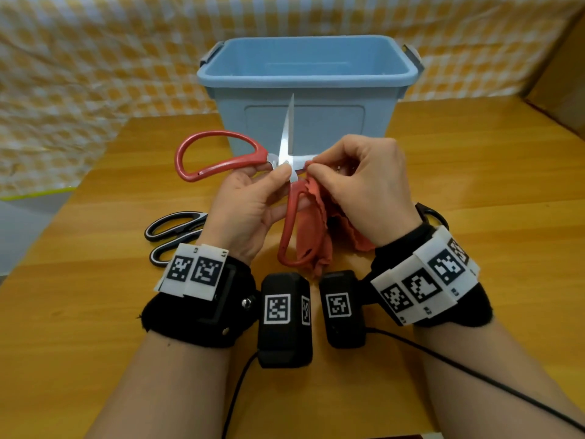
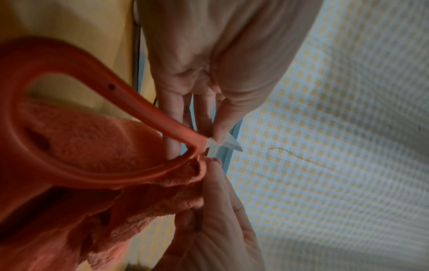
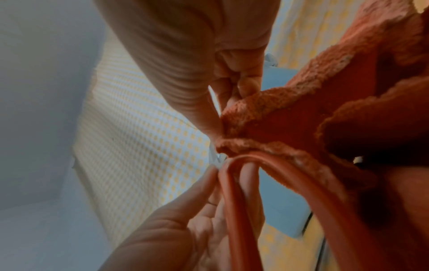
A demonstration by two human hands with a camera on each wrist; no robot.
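Wrist cameras (image 1: 284,315) sit bottom centre of the head view. Mid-frame above them, left hand (image 1: 250,201) pinches red scissors (image 1: 286,144) at the pivot, blades wide open, one pointing up across blue bin (image 1: 332,128). Right hand (image 1: 364,182) pinches red cloth (image 1: 311,236) onto the other blade. Black scissors (image 1: 172,229) lie lower left on table (image 1: 474,185). Left wrist view: thumb and fingers clamp the blade root at centre, cloth fills lower left. Right wrist view: fingers bunch cloth at centre, red handle below.
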